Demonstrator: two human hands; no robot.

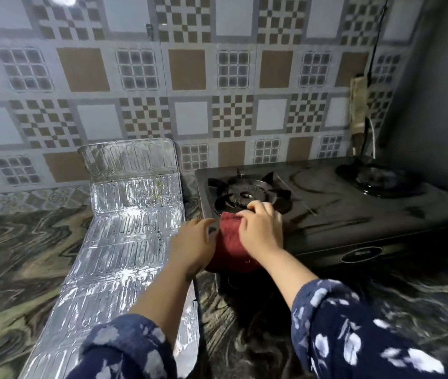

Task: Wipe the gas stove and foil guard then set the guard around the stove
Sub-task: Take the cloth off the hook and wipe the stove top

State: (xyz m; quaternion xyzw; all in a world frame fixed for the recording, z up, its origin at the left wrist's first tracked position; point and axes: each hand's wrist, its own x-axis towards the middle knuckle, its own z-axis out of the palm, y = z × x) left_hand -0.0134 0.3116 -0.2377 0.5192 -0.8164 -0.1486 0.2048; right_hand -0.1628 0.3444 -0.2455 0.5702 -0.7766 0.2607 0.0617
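A black two-burner gas stove (340, 212) stands on the marbled counter at the right. Both my hands hold a dark red cloth (229, 243) at the stove's front left corner, just below the left burner (247, 194). My left hand (192, 242) grips the cloth's left side, and my right hand (261, 228) presses down on its top. The silver foil guard (124, 236) lies unfolded flat on the counter left of the stove, its far panel leaning up against the tiled wall.
The right burner (378, 177) sits at the stove's far right. A power strip (359, 105) with cables hangs on the wall behind the stove. A dark wall closes off the right side. The marbled counter (20, 242) stretches to the left of the guard.
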